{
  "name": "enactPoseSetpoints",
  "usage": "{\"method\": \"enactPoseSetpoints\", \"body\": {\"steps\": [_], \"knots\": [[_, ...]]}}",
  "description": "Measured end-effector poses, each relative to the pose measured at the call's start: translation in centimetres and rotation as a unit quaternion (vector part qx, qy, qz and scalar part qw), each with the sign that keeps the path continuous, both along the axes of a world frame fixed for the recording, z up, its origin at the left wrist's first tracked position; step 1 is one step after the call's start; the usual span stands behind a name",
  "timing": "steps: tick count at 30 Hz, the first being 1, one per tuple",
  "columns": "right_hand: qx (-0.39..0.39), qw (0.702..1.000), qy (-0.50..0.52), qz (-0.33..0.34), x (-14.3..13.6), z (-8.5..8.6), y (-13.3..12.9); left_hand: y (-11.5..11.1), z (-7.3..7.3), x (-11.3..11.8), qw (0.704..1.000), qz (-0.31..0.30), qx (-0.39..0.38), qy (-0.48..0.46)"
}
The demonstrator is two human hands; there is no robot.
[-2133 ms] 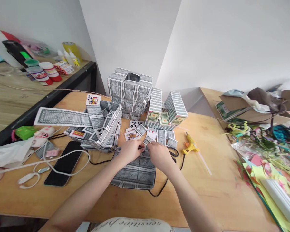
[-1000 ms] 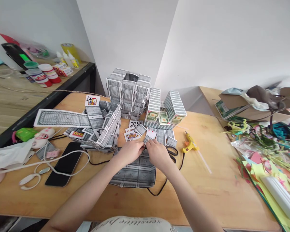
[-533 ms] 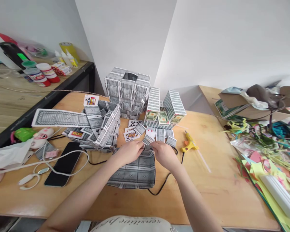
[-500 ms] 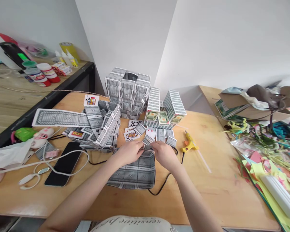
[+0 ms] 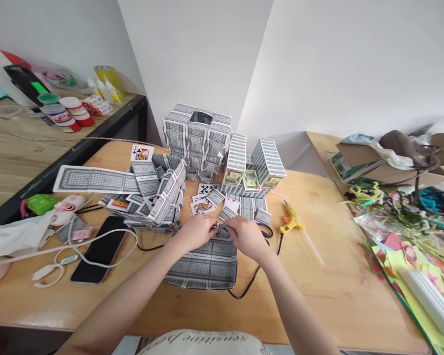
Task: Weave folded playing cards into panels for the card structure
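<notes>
A shallow tray built from grey-backed playing cards [image 5: 203, 268] lies on the table in front of me. My left hand [image 5: 196, 232] is closed, its thumb and fingers pinching at the tray's far wall. Close beside it, my right hand [image 5: 247, 237] pinches the same wall, fingertips slightly apart from the left ones. The exact spot under the fingertips is partly hidden. Just beyond the hands lie folded cards [image 5: 246, 209] and several face-up playing cards [image 5: 202, 206].
Behind stand a large card-built block [image 5: 196, 143] and stacked card boxes [image 5: 237, 153]. Folded card pieces [image 5: 166, 192] pile up left, near a phone [image 5: 98, 251] and white cable. Rightward are a yellow glue gun [image 5: 291, 219], a glue stick [image 5: 314, 246] and paper scraps [image 5: 395, 254].
Both hands have come slightly closer together at the tray's far wall. The right hand has shifted a little to the left. The tray stays in place.
</notes>
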State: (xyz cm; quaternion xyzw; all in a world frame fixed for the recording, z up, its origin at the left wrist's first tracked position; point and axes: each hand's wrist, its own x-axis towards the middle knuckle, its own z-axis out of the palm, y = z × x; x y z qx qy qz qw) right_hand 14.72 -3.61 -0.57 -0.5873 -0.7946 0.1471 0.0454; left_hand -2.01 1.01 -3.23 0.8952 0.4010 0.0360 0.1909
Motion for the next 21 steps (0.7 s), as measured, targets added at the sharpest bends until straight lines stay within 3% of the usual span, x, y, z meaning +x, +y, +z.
{"method": "enactPoseSetpoints", "body": {"steps": [13,21], "knots": [[-0.027,0.999,-0.018,-0.011,-0.03,0.52,-0.03,-0.16,0.29,0.45,0.998,0.057,-0.033,0.003],[-0.023,0.998,-0.062,0.011,-0.44,0.73,0.19,-0.12,0.34,0.59,0.998,0.055,-0.043,0.001]]}}
